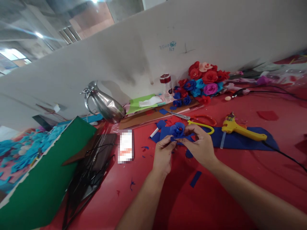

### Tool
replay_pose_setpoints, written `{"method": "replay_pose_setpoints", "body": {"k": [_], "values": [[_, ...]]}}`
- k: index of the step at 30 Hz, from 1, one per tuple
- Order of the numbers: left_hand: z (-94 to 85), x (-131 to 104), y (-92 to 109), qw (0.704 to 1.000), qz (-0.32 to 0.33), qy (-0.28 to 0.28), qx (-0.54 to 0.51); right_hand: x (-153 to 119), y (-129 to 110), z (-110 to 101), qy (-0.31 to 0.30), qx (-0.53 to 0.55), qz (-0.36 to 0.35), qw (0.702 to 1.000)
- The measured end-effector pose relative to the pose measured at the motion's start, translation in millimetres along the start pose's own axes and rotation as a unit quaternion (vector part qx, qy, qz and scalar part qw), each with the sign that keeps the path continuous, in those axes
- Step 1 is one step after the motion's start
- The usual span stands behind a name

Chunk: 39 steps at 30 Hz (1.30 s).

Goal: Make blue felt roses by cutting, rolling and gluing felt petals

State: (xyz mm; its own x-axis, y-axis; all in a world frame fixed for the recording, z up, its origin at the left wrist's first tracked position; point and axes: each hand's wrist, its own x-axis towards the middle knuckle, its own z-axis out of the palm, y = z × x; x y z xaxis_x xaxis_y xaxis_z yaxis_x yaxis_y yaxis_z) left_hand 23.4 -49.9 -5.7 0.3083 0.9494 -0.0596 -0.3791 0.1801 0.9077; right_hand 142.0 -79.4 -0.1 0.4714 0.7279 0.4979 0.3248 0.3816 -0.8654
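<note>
A blue handmade flower (pixel 178 128) with a small red bit at its centre sits at the fingertips of both hands. My left hand (pixel 163 154) is closed, pinching the flower's lower left side. From the right, my right hand (pixel 200 143) has its thumb and fingers together on a blue strip at the flower's base; the exact grip is partly hidden. Just beyond them lie scissors (pixel 179 115) with orange and yellow handles. A yellow glue gun (pixel 242 130) rests to the right on a blue sheet (pixel 254 140). Left of the flower is a white marker-like stick (pixel 154 132).
A phone (pixel 126 147) lies left of my hands, near a dark bag (pixel 92 172) and a green board (pixel 48 179). Behind stand a metal jug (pixel 105 103), a red-lidded jar (pixel 166 88) and a heap of colourful flowers (pixel 208 76). The glue gun's cord (pixel 287 159) runs right.
</note>
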Motion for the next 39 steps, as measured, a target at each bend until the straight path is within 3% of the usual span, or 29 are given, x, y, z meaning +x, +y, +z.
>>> {"method": "replay_pose_setpoints", "body": {"k": [8, 12, 19, 24, 29, 39], "values": [[-0.6, -1.1, 2.4, 0.999, 0.038, -0.032, 0.021, 1.9, 4.3, -3.5, -0.018, 0.029, -0.021, 0.999], [-0.7, -1.8, 2.6, 0.998, 0.045, -0.019, 0.033, 2.4, 2.3, -4.4, 0.008, 0.000, -0.024, 1.000], [-0.1, -1.7, -1.3, 0.998, 0.038, 0.039, 0.031, -1.4, 0.4, 1.9, 0.059, -0.009, 0.068, 0.996], [1.4, -2.1, 0.0, 0.996, 0.049, 0.063, 0.036, -4.2, 8.1, 3.9, 0.016, 0.064, 0.152, 0.986], [2.5, -3.0, 2.0, 0.998, 0.040, 0.040, 0.037, -7.3, 6.3, 3.5, -0.026, 0.103, 0.147, 0.983], [5.6, -3.4, 3.7, 0.996, 0.053, 0.044, 0.056, -6.0, 3.6, 5.7, -0.036, 0.198, 0.173, 0.964]]}}
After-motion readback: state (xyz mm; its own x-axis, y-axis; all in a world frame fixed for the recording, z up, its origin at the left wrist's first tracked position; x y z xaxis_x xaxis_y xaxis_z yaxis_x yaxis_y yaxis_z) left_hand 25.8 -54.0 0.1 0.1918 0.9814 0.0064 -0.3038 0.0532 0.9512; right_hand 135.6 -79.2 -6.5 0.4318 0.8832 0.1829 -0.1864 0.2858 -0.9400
